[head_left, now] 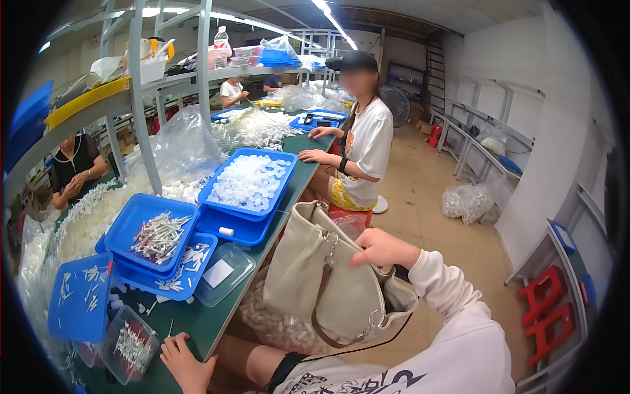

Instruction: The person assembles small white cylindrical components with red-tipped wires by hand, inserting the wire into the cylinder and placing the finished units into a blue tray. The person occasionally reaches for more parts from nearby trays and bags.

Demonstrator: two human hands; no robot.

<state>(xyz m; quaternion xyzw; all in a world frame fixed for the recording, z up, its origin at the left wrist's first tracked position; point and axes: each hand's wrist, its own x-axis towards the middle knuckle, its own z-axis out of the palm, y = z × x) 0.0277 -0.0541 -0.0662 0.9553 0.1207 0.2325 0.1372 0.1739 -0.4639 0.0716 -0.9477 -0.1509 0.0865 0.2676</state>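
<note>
My right hand (pixel 386 248) pinches the upper rim of a beige handbag (pixel 321 269) and holds it up beside the table edge. The bag's brown strap and metal rings hang down its side, and its mouth gapes partly. My left hand (pixel 186 362) lies with fingers spread on the green tabletop (pixel 197 316), holding nothing. Close to it stands a clear plastic box (pixel 130 345) of small thin white parts. Further up are a blue tray (pixel 152 230) of thin sticks with reddish and white ends and a blue tray (pixel 248 182) of round white pieces. A clear lid (pixel 226 274) rests by the edge.
A co-worker (pixel 361 138) in a white shirt sits further along the table, both hands on its edge. Large clear bags (pixel 279 308) of white parts stand below the table. Grey shelf posts (pixel 141 98) rise at left. Red stools (pixel 546 315) stand by the right wall.
</note>
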